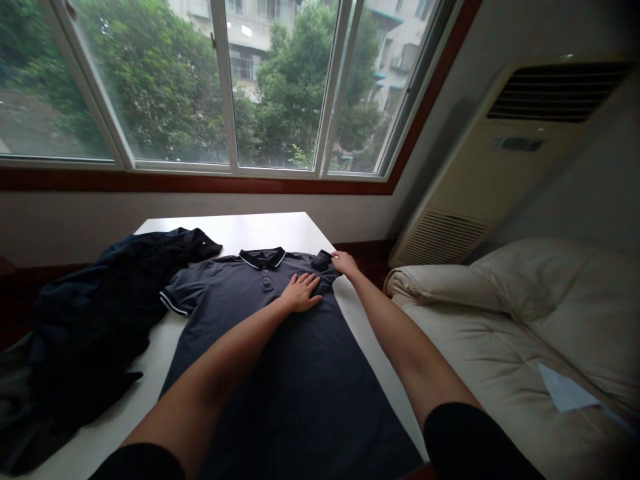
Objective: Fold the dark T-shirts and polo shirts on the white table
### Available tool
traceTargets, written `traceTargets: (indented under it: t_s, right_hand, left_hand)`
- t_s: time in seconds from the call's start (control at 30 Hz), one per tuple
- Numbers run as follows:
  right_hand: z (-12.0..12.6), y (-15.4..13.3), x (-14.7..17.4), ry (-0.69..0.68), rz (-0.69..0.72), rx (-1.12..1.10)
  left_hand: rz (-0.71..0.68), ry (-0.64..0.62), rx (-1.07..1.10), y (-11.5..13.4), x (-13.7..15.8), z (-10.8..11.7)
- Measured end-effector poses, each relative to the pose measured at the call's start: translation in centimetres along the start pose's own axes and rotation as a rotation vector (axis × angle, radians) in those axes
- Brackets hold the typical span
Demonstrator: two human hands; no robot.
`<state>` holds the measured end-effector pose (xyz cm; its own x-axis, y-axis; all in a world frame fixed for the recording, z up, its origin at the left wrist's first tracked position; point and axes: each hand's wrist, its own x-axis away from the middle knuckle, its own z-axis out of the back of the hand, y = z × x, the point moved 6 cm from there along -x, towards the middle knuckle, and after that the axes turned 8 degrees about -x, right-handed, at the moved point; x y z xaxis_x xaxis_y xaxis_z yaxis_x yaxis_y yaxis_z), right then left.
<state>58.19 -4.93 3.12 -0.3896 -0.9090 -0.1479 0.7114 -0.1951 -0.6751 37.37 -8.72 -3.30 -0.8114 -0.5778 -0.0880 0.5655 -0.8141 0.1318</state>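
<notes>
A dark grey polo shirt (300, 373) lies spread face up, its black collar with a white edge pointing toward the window. My left hand (301, 293) rests flat on the chest of the shirt, fingers stretched out. At the shirt's right side, my right hand (345, 262) pinches the end of the short sleeve (326, 259), which looks bunched. The opposite sleeve (184, 291), trimmed in white, is laid out to the left. Part of the shirt's body is hidden under my left forearm.
Beneath the shirt is a white table (260, 230). Dark clothes (100, 320) are heaped along its left side. A cream sofa (480, 333) with a pale paper (567, 390) on it stands at right, near a floor-standing air conditioner (480, 167). A window (280, 87) is ahead.
</notes>
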Motion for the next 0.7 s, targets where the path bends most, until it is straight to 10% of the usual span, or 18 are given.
traceTargets:
  t_s: [0.3,0.7]
  right_hand:
    - [-1.9,-3.9,5.1,0.037,0.242,-0.006]
    - [-6.7,-4.1,9.9,-0.278,0.371,-0.017]
  left_hand:
    - [-0.001,0.023,-0.020,0.4,-0.6,0.1]
    - [0.370,0.258,0.184,-8.5,2.9,4.2]
